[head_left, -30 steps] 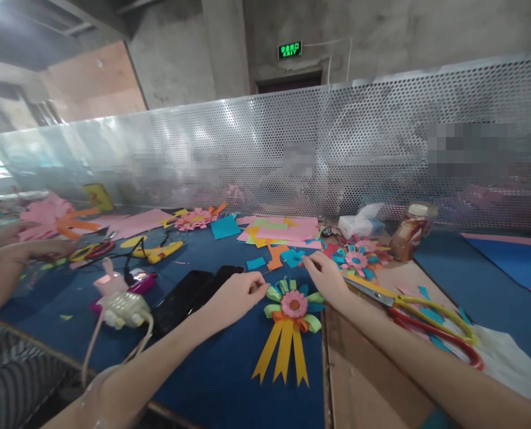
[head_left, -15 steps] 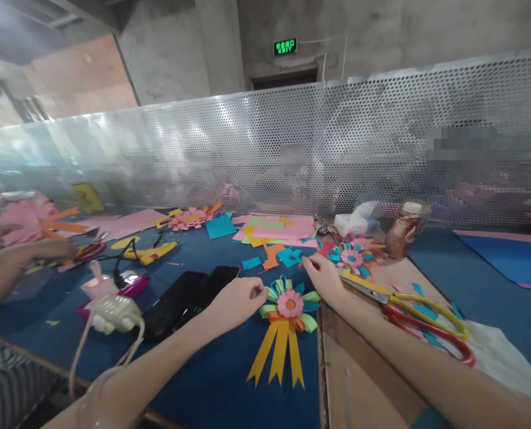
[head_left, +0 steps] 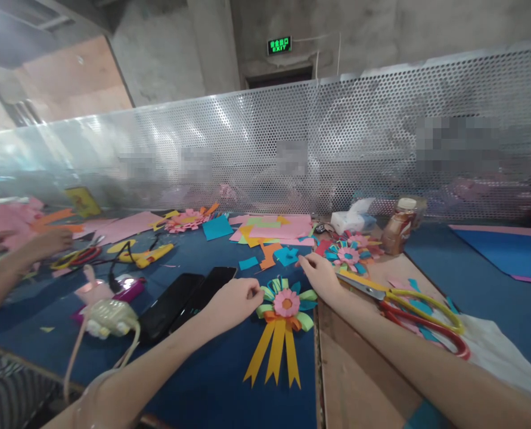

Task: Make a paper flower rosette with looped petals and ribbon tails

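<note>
Left hand curled, right hand half-curled, can't tell if holding; pink-centred, yellow-tailed paper flower lies between.

The bare, loosely curled left hand points toward two o'clock; the bare, bent right hand, toward ten.

Craft workshop: paper rosette, scissors

A green exit sign glows on the grey wall above perforated metal panels.
</note>
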A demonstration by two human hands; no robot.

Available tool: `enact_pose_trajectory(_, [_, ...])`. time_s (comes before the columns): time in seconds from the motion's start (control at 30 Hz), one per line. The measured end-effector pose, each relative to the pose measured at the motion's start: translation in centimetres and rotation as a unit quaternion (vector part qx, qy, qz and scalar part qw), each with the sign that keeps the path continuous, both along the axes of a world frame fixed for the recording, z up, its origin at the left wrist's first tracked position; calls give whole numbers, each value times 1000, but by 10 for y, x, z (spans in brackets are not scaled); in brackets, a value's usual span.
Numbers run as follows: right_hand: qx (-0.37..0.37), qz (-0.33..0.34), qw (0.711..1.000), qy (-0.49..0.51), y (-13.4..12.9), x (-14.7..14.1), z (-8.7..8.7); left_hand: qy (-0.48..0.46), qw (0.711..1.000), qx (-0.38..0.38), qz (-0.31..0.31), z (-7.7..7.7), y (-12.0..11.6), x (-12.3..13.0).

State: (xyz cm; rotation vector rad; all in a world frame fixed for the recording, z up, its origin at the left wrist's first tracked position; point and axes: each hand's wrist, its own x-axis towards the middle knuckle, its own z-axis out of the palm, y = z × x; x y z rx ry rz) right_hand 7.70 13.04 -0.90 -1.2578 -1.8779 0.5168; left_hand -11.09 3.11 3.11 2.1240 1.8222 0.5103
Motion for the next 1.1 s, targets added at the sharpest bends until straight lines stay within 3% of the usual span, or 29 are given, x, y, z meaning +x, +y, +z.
enact_pose_trajectory(0.23, [-9, 10, 1000, 4, 1, -1, -1, -54, 998, -35, 4, 1, -4, -2])
enact_pose_trajectory(0.4, [-17, 67, 998, 0, 1, -3, -3, -104, 991, -81, 4, -1, -6, -1])
enact_pose_trajectory(0.57, [-15, 100, 995, -2, -1, -4, -2, -103, 993, -63, 8, -1, -3, 0])
enact_pose_trajectory(1.1, [-27, 99, 995, -15, 0, -4, -3, -19, 1000, -2, 7, -8, 2, 2])
